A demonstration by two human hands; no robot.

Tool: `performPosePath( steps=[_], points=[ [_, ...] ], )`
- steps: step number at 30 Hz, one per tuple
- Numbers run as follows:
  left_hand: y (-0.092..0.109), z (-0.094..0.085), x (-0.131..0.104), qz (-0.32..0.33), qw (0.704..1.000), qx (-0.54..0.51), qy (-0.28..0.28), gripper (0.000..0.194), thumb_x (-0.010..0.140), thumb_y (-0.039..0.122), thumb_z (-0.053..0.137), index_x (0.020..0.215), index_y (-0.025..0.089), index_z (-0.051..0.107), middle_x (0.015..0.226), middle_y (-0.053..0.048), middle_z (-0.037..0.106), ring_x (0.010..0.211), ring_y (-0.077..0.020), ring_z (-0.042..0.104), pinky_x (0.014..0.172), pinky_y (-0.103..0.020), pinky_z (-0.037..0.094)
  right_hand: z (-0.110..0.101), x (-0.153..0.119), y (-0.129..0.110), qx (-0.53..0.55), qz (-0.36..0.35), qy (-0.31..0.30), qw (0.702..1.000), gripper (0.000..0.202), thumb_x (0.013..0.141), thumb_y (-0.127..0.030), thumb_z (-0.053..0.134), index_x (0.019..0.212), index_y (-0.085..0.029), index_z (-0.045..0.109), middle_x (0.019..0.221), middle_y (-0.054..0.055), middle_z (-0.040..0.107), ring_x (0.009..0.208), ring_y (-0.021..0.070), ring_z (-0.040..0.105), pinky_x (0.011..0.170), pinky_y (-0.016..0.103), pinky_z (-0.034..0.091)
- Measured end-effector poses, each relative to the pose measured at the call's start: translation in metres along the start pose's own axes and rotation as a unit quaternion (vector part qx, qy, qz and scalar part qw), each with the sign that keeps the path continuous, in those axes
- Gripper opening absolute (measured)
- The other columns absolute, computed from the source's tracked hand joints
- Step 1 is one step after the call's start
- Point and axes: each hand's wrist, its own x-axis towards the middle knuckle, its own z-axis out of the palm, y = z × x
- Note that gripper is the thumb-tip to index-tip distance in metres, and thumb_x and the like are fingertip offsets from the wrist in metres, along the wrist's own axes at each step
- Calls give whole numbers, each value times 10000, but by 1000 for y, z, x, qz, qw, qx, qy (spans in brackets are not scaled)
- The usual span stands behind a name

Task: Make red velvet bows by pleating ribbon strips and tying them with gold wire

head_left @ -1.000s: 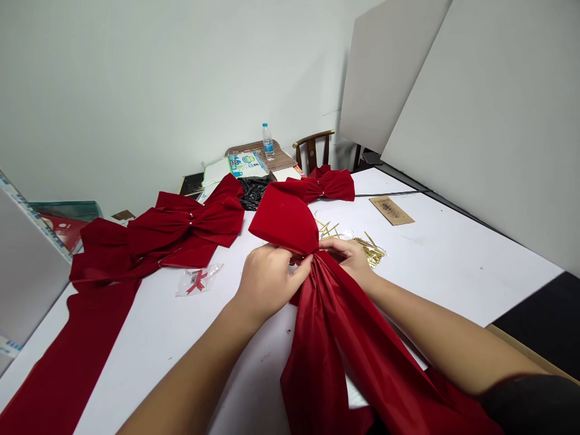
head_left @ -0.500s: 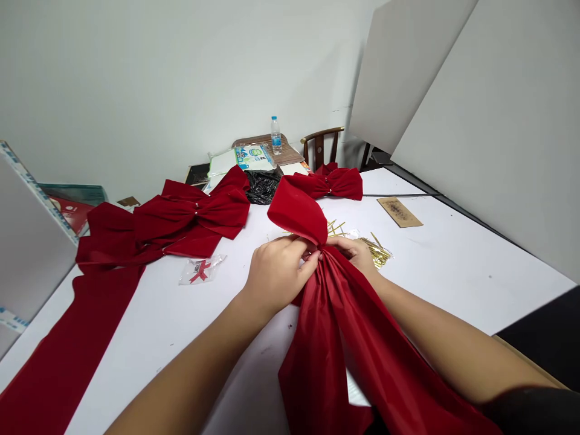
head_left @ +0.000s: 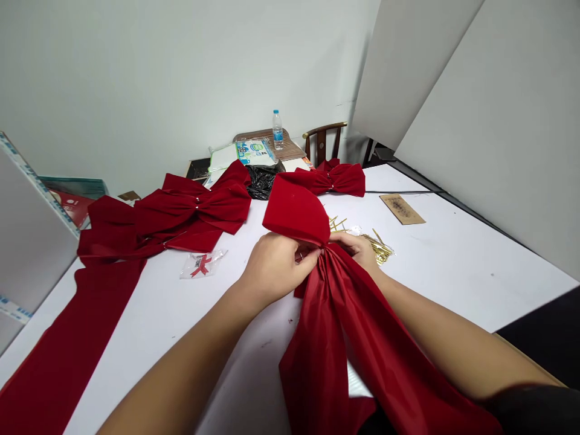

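Observation:
A red ribbon bow point(head_left: 296, 208) is gathered at its middle, its loop up and its two long tails hanging toward me. My left hand point(head_left: 278, 263) pinches the gathered middle from the left, thumb and fingers closed on it. From the right, my right hand point(head_left: 357, 251) grips the same spot, its fingers partly behind the ribbon. Gold twist ties point(head_left: 380, 249) lie on the table just beyond my right hand. Whether a tie is between my fingers cannot be made out.
Several red bows point(head_left: 194, 208) lie at the left, above a long red ribbon strip point(head_left: 90, 326). Nearby is a small clear bag point(head_left: 202, 264). Farther back are another bow point(head_left: 338, 180), a black plastic bag point(head_left: 261, 181), a water bottle point(head_left: 278, 132) and a brown card point(head_left: 402, 209).
The bow's loop has opened wider and tilted a little to the left between my hands. Both hands keep their hold on the gathered middle. The view has shifted slightly.

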Motion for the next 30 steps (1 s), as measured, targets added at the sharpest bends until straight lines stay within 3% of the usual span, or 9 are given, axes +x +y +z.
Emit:
performPosePath(
  steps=[5, 11, 18, 30],
  points=[
    [0, -4, 0, 4, 1000, -16, 5, 131, 890, 262, 657, 889, 206, 776, 887, -28, 805, 798, -216, 726, 694, -305, 469, 0, 1, -2, 10, 34, 19, 999, 324, 758, -428, 850, 953, -188, 753, 980, 63, 793, 894, 210, 763, 815, 297, 627],
    [5, -7, -1, -5, 1000, -6, 10, 131, 876, 239, 654, 822, 208, 769, 798, -21, 787, 709, -190, 707, 641, -285, 453, 2, 2, -5, 12, 62, 31, 998, 386, 719, -489, 866, 934, -189, 752, 964, 68, 793, 876, 219, 762, 790, 313, 633],
    [4, -1, -2, -10, 1000, -3, 22, 147, 872, 253, 668, 748, 195, 723, 764, -36, 770, 724, -213, 711, 677, -311, 480, 1, 1, -5, 20, 49, 0, 999, 426, 682, -478, 909, 929, -187, 720, 917, 68, 778, 877, 222, 755, 781, 297, 620],
    [5, 0, -3, -11, 999, -17, 38, 118, 856, 218, 655, 772, 194, 735, 770, -26, 774, 678, -184, 683, 618, -283, 444, 4, 2, 2, 27, 38, 12, 999, 392, 738, -493, 850, 948, -187, 724, 945, 74, 779, 865, 208, 748, 796, 307, 620]
  ],
)
